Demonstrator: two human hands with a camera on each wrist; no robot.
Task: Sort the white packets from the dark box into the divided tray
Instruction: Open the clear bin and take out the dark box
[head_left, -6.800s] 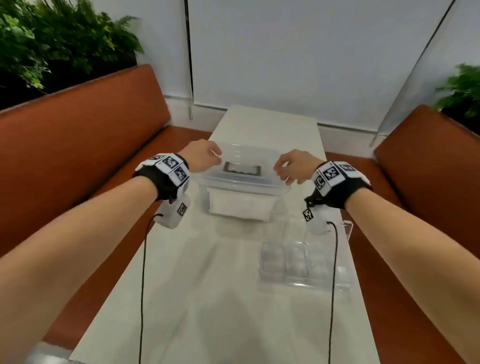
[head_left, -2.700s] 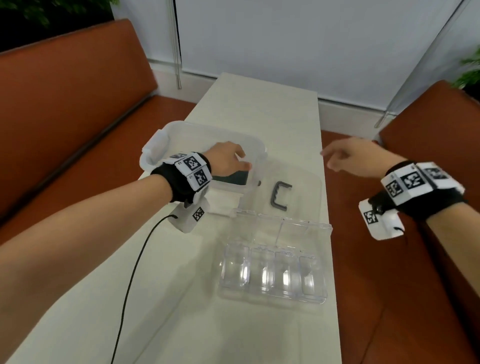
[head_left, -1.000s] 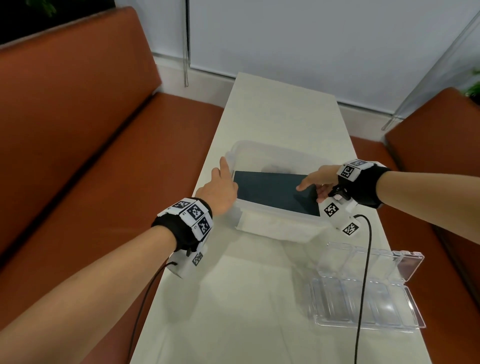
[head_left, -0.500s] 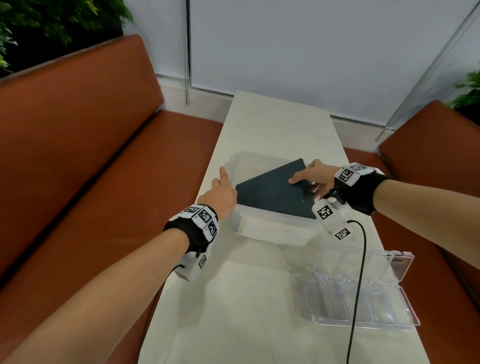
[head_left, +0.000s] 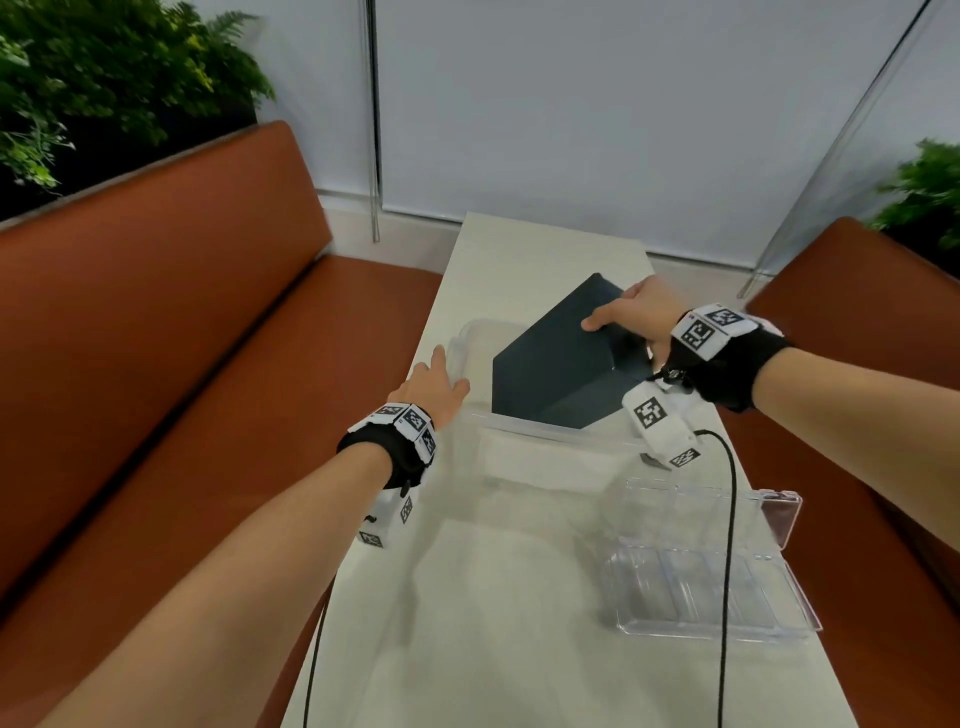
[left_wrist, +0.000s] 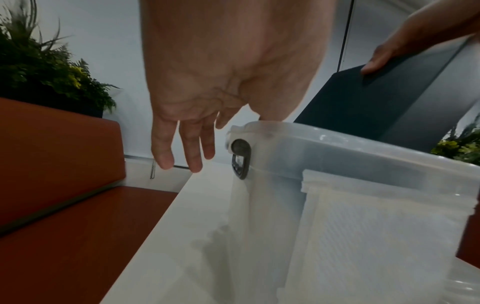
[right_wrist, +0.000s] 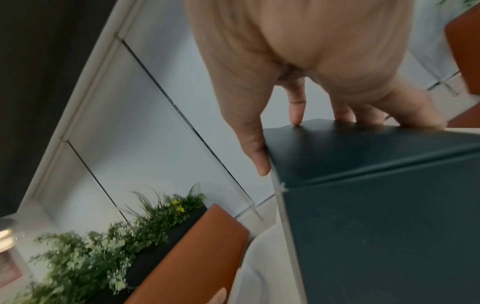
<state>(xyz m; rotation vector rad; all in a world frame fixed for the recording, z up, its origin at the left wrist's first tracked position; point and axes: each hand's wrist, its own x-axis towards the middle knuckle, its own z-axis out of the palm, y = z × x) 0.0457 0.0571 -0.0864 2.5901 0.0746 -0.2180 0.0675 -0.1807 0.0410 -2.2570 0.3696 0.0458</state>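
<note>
Item: dark box (head_left: 558, 364). Location: half inside the clear bin (head_left: 519, 457), tipped steeply, one corner raised above the rim, lower end hidden in the bin. Held this way, by appearance, so that it can be lifted clear of the bin walls and set on the worktop (head_left: 493, 597). The box is closed; no white packets show, so none are sorted.

Item: clear bin. Location: mid worktop, lid off. A dark latch (left_wrist: 241, 158) sits at its near left corner.

Item: divided tray (head_left: 711, 592). Location: on the worktop, near right of the bin, well apart from the box. Clear plastic, hinged lid thrown back, compartments bare. Placed within reach of the right side, presumably to receive packets.

Item: right hand (head_left: 639, 317). State: clamped on the raised end of the box, thumb along one face, fingers (right_wrist: 296, 111) curled over the upper edge with tips pressing the dark surface. It carries the box alone.

Item: left hand (head_left: 434, 384). State: spread loosely, fingers straight and slightly apart, holding nothing. The thumb side rests at the bin's left rim, likely to steady the bin while the box comes out; the fingers hang free beside the wall.
</note>
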